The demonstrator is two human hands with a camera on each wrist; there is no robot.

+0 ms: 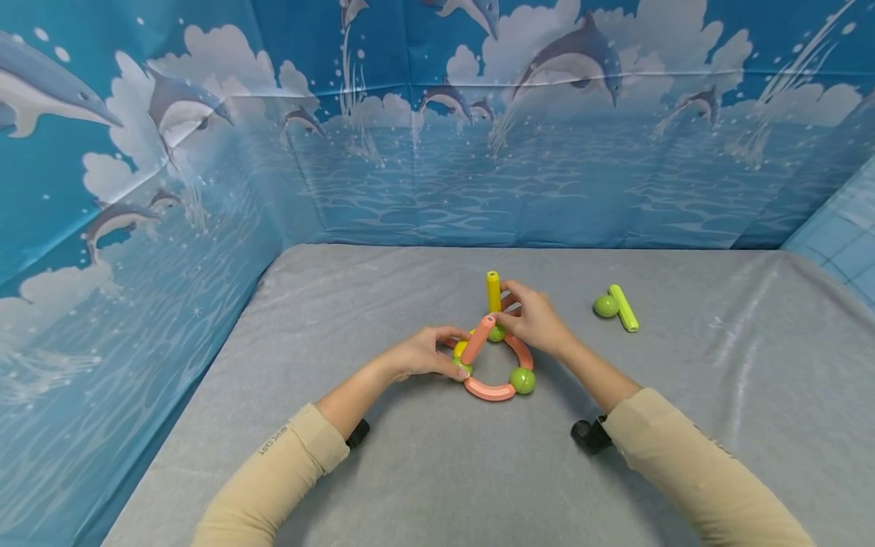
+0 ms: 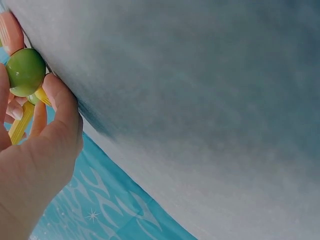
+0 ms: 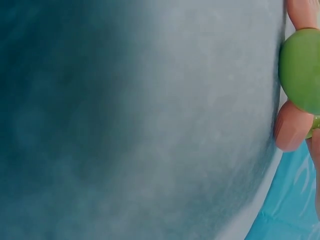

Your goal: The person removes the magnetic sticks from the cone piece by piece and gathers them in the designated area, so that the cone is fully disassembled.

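A ring of curved salmon pieces [image 1: 490, 391], a yellow curved piece [image 1: 461, 349] and green balls [image 1: 522, 381] lies on the grey cloth in the head view. My left hand [image 1: 427, 355] pinches the green ball [image 2: 26, 72] at the ring's left, thumb and fingertips on opposite sides. From that ball a straight salmon rod [image 1: 476, 342] leans up and inward. A yellow rod [image 1: 494, 291] stands upright on the back green ball [image 1: 497, 334]. My right hand [image 1: 536, 319] pinches it low down, thumb tip close to the salmon rod's top end.
A loose green ball [image 1: 605, 306] and a lime-green rod [image 1: 623, 308] lie side by side on the cloth to the right. The grey cloth [image 1: 424, 471] spreads under everything. A dolphin-print curtain [image 1: 437, 175] rises behind and along the left side.
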